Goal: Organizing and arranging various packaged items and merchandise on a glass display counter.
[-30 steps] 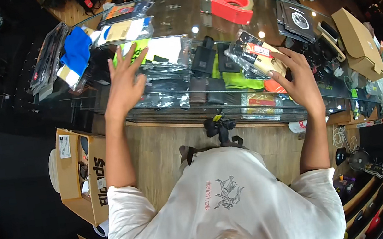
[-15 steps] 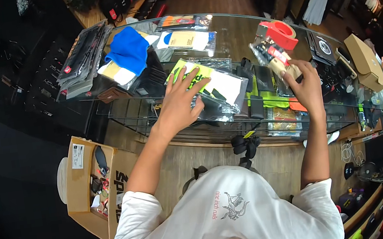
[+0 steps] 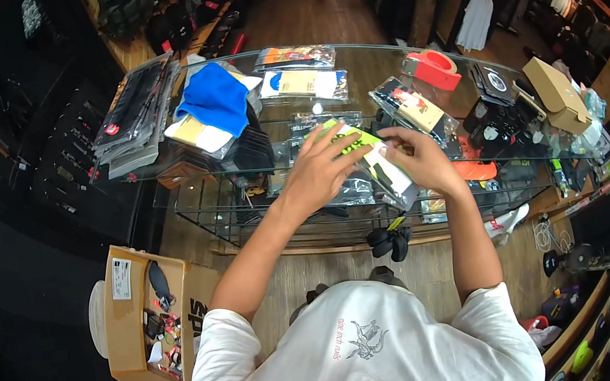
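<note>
A flat clear packet of what look like folded socks (image 3: 393, 172), neon yellow and white with dark marks, lies slanted at the near edge of the glass counter (image 3: 199, 175). My left hand (image 3: 318, 172) rests over its upper left part, fingers spread. At its right edge, my right hand (image 3: 426, 162) has curled fingers and thumb closed on the packet. The packet's underside and part of its yellow face are hidden. Just beyond my right hand lies another clear packet (image 3: 417, 108), black, beige and red.
Blue cloth (image 3: 214, 98) tops a pile of packets at left, beside stacked dark packets (image 3: 133, 113). A red tape dispenser (image 3: 434, 69) and cardboard box (image 3: 558, 97) stand at right. An open carton (image 3: 126, 322) of small items sits low at left.
My right hand has let go of the black and beige packet and moved left to the neon packet. The neon packet is more steeply slanted, and the whole view has shifted slightly.
</note>
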